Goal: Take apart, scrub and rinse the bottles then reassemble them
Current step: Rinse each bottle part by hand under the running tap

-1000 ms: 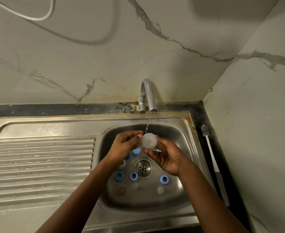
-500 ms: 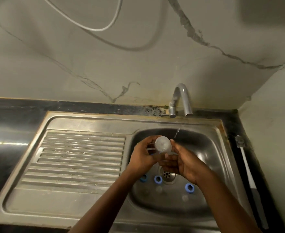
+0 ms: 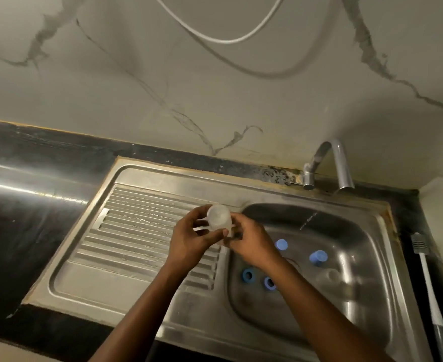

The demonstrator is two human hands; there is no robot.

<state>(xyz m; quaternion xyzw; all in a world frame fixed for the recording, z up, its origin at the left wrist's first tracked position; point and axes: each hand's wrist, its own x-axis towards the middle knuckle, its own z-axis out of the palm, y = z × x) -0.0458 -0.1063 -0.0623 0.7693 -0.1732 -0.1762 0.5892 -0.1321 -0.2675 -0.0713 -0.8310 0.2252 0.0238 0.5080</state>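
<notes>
So they're holding the little see-through bottle [image 3: 218,218] up in both hands, right over the spot where the drainboard [image 3: 136,231] is meeting the basin [image 3: 364,296]. The left hand [image 3: 189,242] is curling its fingers round the bottle's left side, and the right hand [image 3: 251,244] is pinching the lower right part, so both are gripping it and nothing is hanging loose. My guess is they're tipping the rinse water out before parking it to drain. If so, I'd be keeping the mouth facing down, giving it a gentle shake over the steel, and not squeezing, since wet plastic is going to be slippery. The tap [image 3: 338,165] is running a thin stream [image 3: 308,220] off to the right, well apart from the bottle. Counting up: one bottle in hand and four blue pieces [image 3: 318,257] sitting in the basin, two looking like solid caps and two like open rings. There's also something clear and blurry [image 3: 330,276] beside them that I can't count, plus one brush [image 3: 424,270] lying on the counter to the right.
</notes>
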